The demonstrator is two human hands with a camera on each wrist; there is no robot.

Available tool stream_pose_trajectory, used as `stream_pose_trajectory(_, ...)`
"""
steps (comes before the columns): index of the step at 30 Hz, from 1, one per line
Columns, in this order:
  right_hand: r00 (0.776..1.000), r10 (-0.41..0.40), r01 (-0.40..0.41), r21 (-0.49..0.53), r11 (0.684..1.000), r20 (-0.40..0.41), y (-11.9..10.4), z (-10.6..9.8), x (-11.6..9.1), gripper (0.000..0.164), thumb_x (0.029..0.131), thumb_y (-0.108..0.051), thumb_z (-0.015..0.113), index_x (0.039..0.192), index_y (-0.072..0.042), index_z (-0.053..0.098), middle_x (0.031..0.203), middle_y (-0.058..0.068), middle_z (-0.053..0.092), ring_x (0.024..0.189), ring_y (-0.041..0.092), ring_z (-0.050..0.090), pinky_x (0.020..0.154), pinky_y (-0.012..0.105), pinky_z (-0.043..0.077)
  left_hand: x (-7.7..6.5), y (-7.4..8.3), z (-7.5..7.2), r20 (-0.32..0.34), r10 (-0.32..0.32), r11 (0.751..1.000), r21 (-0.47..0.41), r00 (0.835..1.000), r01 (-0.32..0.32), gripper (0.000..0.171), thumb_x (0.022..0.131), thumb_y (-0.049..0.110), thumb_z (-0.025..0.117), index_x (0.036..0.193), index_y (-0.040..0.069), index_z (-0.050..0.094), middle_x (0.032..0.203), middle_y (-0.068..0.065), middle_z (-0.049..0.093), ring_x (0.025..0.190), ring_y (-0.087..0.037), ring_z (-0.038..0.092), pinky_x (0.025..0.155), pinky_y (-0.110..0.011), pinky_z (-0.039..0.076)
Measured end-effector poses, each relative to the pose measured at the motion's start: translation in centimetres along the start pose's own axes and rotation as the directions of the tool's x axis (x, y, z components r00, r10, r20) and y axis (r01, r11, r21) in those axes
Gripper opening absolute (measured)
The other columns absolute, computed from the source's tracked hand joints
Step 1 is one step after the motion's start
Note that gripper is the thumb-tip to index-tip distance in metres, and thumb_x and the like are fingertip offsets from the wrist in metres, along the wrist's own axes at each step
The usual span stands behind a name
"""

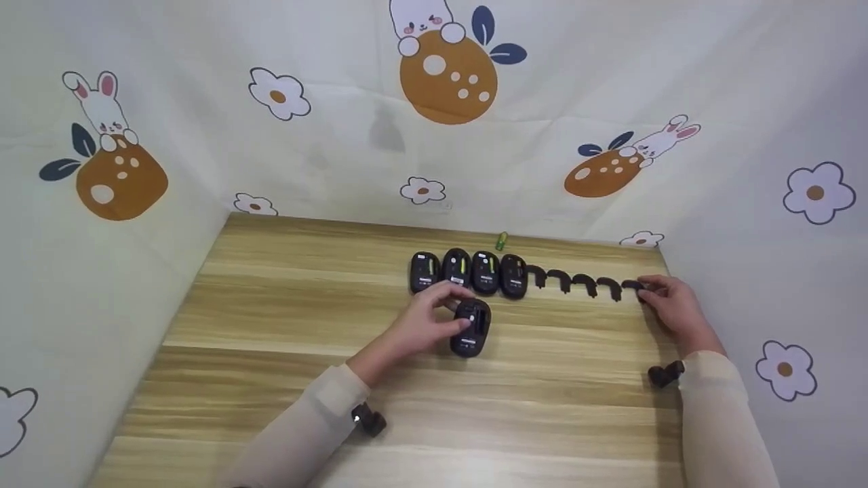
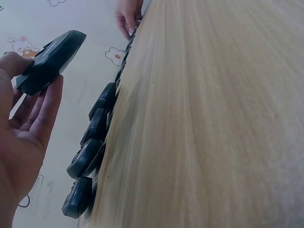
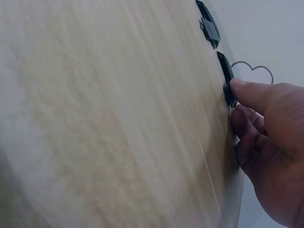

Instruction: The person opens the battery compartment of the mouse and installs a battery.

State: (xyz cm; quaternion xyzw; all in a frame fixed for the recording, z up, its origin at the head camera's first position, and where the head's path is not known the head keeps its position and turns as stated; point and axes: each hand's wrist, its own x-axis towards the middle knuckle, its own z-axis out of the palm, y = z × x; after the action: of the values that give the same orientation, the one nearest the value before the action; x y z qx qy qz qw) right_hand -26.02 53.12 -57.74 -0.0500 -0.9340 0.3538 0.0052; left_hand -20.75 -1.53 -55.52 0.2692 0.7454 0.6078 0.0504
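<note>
My left hand [image 1: 422,321] grips a black computer mouse [image 1: 472,335] with its underside turned up, raised above the table. Its battery slot is uncovered and looks dark inside. At the right end of a row of curved black battery covers [image 1: 584,285], my right hand [image 1: 671,306] pinches the last cover [image 3: 226,69] between thumb and fingers, at the table surface. Several more mice [image 1: 485,274] lie bottom up in a row left of the covers, yellow-green batteries showing in their slots. The neighbouring cover [image 3: 209,29] lies just beyond my right fingertips in the right wrist view.
A loose green battery [image 1: 502,241] lies behind the mice, near the back edge of the wooden table [image 1: 285,379]. Patterned cloth [image 1: 339,156] hangs behind the table and along both sides. A small black wrist device [image 1: 369,420] sticks out from each sleeve.
</note>
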Motion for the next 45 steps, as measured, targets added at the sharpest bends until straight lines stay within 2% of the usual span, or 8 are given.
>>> stream_pose_trajectory(12,0.999,-0.02,0.021,0.01,1.0,-0.036,-0.3,0.1,0.4,0.04,0.111,-0.014,0.068,0.144,0.009,0.063,0.123,0.028,0.064,0.09,0.013,0.058,0.068,0.016,0.049,0.2,0.0,-0.1,0.01,0.021,1.0,-0.007,1.0,-0.021,0.039,0.093,0.005,0.085,0.131,0.008,0.073,0.128,0.0,0.072,0.107,-0.02,0.071,0.112,-0.044,0.055)
stream_pose_trajectory(18,0.984,0.05,-0.032,0.104,0.994,-0.172,-1.0,0.8,0.3,0.038,0.111,-0.02,0.067,0.135,0.009,0.067,0.114,0.021,0.062,0.078,0.009,0.06,0.062,0.018,0.053,0.3,-0.2,-0.1,0.009,0.029,1.0,-0.001,1.0,-0.029,0.04,0.093,0.006,0.085,0.131,0.009,0.073,0.128,0.001,0.073,0.107,-0.019,0.071,0.111,-0.044,0.055)
stream_pose_trajectory(22,0.953,0.076,-0.043,0.116,0.992,-0.293,-2.2,1.7,0.3,0.035,0.111,-0.022,0.066,0.13,0.007,0.07,0.116,0.015,0.057,0.089,0.013,0.055,0.072,0.019,0.049,0.2,-0.4,-0.1,0.004,0.033,0.999,0.002,0.999,-0.033,0.04,0.093,0.006,0.086,0.131,0.009,0.073,0.127,0.001,0.073,0.107,-0.019,0.071,0.111,-0.045,0.055)
stream_pose_trajectory(26,0.939,0.082,-0.036,0.141,0.989,-0.334,-4.3,2.8,0.4,0.035,0.112,-0.026,0.063,0.13,0.004,0.069,0.121,0.012,0.056,0.099,0.017,0.051,0.08,0.024,0.045,0.1,-0.3,-0.2,-0.002,0.025,1.0,0.006,1.0,-0.025,0.04,0.092,0.007,0.086,0.131,0.011,0.074,0.126,0.002,0.073,0.106,-0.019,0.07,0.109,-0.045,0.056)
stream_pose_trajectory(29,0.939,0.043,0.019,0.176,0.984,-0.343,-6.0,4.1,0.8,0.032,0.112,-0.026,0.063,0.127,0.002,0.069,0.119,0.01,0.057,0.099,0.017,0.052,0.077,0.024,0.046,0.1,-0.3,-0.2,-0.005,0.018,1.0,0.009,1.0,-0.018,0.04,0.092,0.008,0.087,0.13,0.013,0.074,0.125,0.003,0.073,0.107,-0.019,0.07,0.109,-0.046,0.055)
stream_pose_trajectory(34,0.937,-0.09,0.171,0.217,0.961,-0.339,-8.5,6.4,1.8,0.025,0.111,-0.02,0.067,0.121,0.003,0.071,0.113,0.009,0.057,0.094,0.017,0.052,0.074,0.021,0.047,0.1,-0.3,-0.3,-0.005,0.016,1.0,0.001,1.0,-0.016,0.04,0.092,0.006,0.086,0.13,0.012,0.074,0.124,0.003,0.073,0.106,-0.019,0.07,0.108,-0.047,0.055)
stream_pose_trajectory(42,0.955,-0.191,0.243,0.228,0.943,-0.227,-11.9,9.2,3.2,0.024,0.112,-0.024,0.067,0.121,-0.002,0.072,0.11,0.009,0.055,0.095,0.021,0.051,0.076,0.027,0.046,0.1,-0.3,-0.3,-0.004,0.032,0.999,-0.001,0.999,-0.032,0.041,0.092,0.005,0.086,0.131,0.01,0.073,0.125,0.001,0.073,0.105,-0.019,0.07,0.109,-0.046,0.056)
stream_pose_trajectory(45,0.951,-0.233,0.277,0.224,0.934,-0.202,-13.2,9.9,3.8,0.022,0.111,-0.019,0.068,0.12,0.0,0.072,0.108,0.011,0.056,0.092,0.022,0.051,0.076,0.028,0.045,0.1,-0.4,-0.3,-0.006,0.031,1.0,0.003,1.0,-0.031,0.041,0.092,0.005,0.086,0.131,0.011,0.073,0.125,0.002,0.073,0.105,-0.019,0.07,0.109,-0.046,0.056)
